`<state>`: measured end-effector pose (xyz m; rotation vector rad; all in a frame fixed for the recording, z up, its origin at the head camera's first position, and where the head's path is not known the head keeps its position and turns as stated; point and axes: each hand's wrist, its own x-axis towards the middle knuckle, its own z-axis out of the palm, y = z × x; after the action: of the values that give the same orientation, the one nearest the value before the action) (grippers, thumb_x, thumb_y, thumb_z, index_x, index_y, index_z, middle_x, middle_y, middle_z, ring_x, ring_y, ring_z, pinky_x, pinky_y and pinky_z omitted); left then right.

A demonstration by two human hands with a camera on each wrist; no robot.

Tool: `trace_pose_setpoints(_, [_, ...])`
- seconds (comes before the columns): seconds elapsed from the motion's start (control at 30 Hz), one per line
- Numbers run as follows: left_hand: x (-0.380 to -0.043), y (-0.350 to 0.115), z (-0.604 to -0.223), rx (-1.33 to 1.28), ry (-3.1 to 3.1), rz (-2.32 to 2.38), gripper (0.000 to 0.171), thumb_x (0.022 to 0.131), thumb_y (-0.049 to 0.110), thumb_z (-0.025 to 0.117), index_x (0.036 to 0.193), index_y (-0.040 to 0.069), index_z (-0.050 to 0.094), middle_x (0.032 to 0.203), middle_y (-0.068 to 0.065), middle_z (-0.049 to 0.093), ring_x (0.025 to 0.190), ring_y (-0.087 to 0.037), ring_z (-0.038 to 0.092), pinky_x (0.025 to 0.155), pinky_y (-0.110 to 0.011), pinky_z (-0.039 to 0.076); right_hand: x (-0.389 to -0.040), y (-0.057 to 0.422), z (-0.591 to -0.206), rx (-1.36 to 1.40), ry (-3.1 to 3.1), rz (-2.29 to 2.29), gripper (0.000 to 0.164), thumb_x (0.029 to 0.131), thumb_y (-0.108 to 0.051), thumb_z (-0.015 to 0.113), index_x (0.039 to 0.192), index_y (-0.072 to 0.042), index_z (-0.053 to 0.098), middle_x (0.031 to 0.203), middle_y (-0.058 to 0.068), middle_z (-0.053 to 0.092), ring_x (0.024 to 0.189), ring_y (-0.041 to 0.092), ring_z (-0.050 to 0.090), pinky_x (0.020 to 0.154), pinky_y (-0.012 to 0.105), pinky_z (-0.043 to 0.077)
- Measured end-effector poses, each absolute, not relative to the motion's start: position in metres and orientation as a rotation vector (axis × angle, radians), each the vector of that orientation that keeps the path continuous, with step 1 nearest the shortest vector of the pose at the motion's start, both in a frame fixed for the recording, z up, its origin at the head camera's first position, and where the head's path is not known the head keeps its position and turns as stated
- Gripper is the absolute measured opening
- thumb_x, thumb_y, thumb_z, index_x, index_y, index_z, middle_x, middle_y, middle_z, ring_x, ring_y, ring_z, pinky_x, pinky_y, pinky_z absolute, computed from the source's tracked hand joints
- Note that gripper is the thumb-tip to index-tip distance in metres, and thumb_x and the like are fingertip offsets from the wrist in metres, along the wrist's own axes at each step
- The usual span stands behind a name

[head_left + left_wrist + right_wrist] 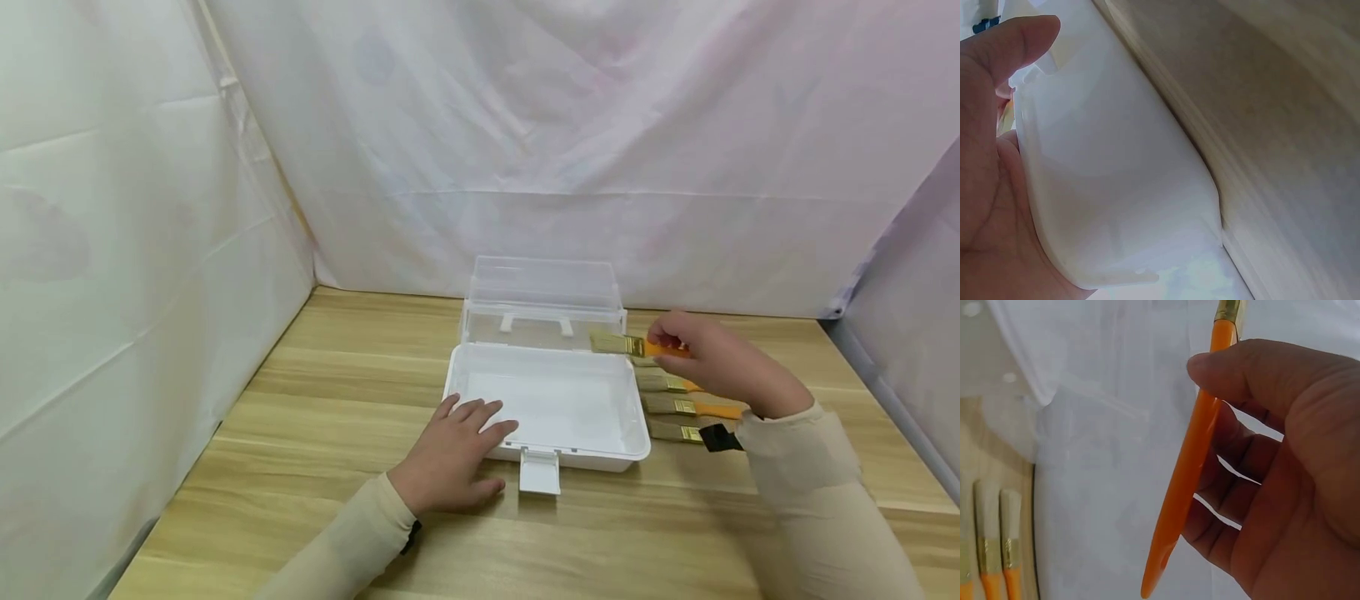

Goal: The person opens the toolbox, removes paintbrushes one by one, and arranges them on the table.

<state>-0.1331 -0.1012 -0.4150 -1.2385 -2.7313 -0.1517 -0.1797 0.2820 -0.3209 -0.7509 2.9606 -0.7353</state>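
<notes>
A white plastic box stands on the table, its clear lid folded back behind it and its front latch hanging down. My left hand rests over the box's front left corner, fingers stretched out across the rim. In the left wrist view the palm lies against the box's white side wall. With thumb and fingers, my right hand pinches a paintbrush by its orange handle. That brush is raised near the box's back right corner, bristles pointing left.
Several more paintbrushes lie in a row on the wooden table, right of the box, bristles toward it. Some are partly hidden by my right hand and wrist. White cloth hangs behind and on both sides.
</notes>
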Motion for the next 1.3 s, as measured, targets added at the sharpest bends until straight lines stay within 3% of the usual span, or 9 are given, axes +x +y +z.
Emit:
trace_pose_setpoints(0.67, [-0.135,-0.101,-0.416,-1.250,-2.717,-0.168,0.071,0.080,0.054,0.070,0.142,0.024,0.052,0.145,-0.008,0.050,0.130,-0.028,0.048,0.110,-0.056,0.027,-0.129,0.345,-0.369,-0.531,2.851,-0.615,0.023,0.089,0.000,0.066,0.085,-0.016,0.050,0.071,-0.003,0.037,0.062,0.006,0.034,0.055,0.028,0.031])
trace_pose_setpoints(1.3, [-0.136,-0.101,-0.415,-1.243,-2.728,-0.151,0.070,0.080,0.054,0.070,0.142,0.025,0.052,0.145,-0.008,0.049,0.130,-0.027,0.048,0.110,-0.056,0.028,-0.109,0.361,-0.413,-0.627,2.713,-0.762,0.028,0.082,0.008,0.064,0.081,-0.016,0.048,0.068,-0.009,0.034,0.060,0.000,0.032,0.052,0.027,0.028])
